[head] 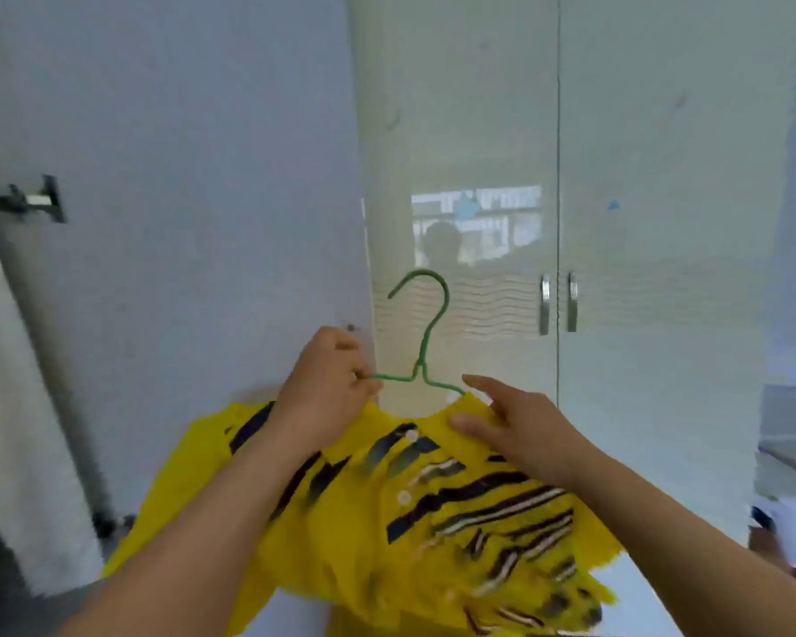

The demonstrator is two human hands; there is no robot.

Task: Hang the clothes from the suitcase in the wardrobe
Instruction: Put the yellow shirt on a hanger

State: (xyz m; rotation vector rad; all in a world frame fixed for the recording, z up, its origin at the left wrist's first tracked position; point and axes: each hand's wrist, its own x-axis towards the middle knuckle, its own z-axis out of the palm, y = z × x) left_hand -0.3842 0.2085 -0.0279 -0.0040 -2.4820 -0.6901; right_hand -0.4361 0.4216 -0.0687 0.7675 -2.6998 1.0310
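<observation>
Closed wardrobe (570, 177) doors, pale wall (180, 131) beside

I count 1 green hanger (426, 342) and 1 yellow striped shirt (433, 512) on it, with 2 white buttons (407, 466) showing down its front. My 2 hands are up: my left hand (327, 393) and my right hand (520, 429). Ahead I see 2 wardrobe doors (662, 177) with 2 metal handles (558, 303), plus 1 dark bracket (33, 200) on the wall.
</observation>
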